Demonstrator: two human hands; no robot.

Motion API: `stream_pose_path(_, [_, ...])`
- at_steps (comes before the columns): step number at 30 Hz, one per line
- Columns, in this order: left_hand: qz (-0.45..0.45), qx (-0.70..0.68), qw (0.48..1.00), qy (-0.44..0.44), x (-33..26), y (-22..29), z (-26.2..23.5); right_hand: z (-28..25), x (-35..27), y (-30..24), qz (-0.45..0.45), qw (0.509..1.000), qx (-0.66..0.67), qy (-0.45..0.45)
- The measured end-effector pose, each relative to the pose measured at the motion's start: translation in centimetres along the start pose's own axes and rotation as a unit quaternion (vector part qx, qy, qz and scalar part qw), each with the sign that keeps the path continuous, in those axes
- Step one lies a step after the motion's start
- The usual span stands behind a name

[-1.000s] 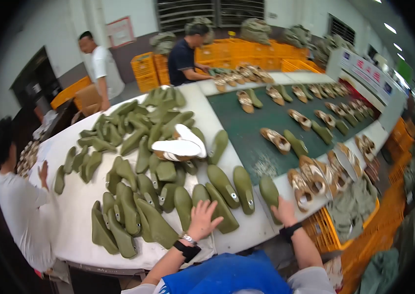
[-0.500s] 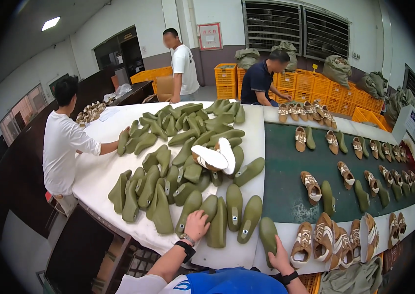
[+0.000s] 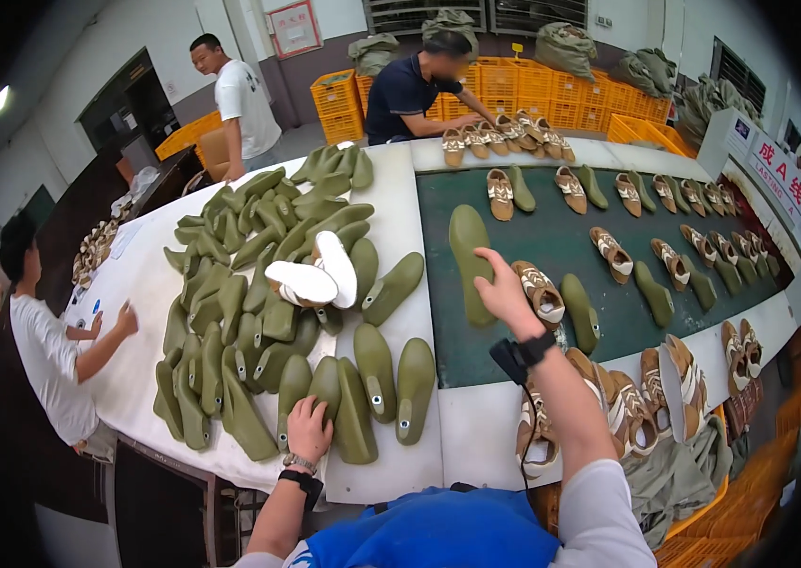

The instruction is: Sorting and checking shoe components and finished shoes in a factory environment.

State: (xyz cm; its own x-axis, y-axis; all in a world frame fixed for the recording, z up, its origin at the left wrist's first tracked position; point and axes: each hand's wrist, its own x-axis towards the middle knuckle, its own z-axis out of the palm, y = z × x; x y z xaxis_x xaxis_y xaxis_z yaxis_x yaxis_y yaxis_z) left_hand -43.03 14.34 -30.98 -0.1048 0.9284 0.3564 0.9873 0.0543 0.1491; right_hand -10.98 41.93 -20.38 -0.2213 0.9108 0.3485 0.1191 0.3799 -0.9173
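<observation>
Long white worktable (image 3: pixel 400 204) heaped with olive-green shoe lasts (image 3: pixel 258 275): left hand (image 3: pixel 309 428) flat, fingers spread on near ones; right hand (image 3: pixel 505 289) gripping single green last (image 3: pixel 470 260) over dark green mat (image 3: pixel 561 237), right of heap.

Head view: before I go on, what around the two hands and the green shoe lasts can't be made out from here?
- Right hand: its palm side and grip on the green last are hidden by the hand's own back.
- Left hand: what lies under the palm among the lasts is covered.
- Shoes near the table's front edge: partly hidden by the right forearm.
- Lasts deep in the pile: overlapped, uncountable.
</observation>
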Motion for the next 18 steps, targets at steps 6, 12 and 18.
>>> stream_pose_path(6, [0.002, 0.011, 1.0, -0.022, 1.0, 0.9, -0.3, 4.7, -4.1, 22.7, 0.098, 0.948, -0.302, 0.008])
stream_pose_path(12, [-0.002, 0.015, 0.999, -0.041, 0.7, 0.7, -0.4, 6.1, -3.9, 18.6, 0.2, 0.93, -0.307, 0.03])
stream_pose_path(18, [-0.004, 0.028, 0.999, -0.03, -0.5, 0.5, -0.6, 1.8, -1.6, 13.7, 0.199, 0.886, -0.383, -0.167])
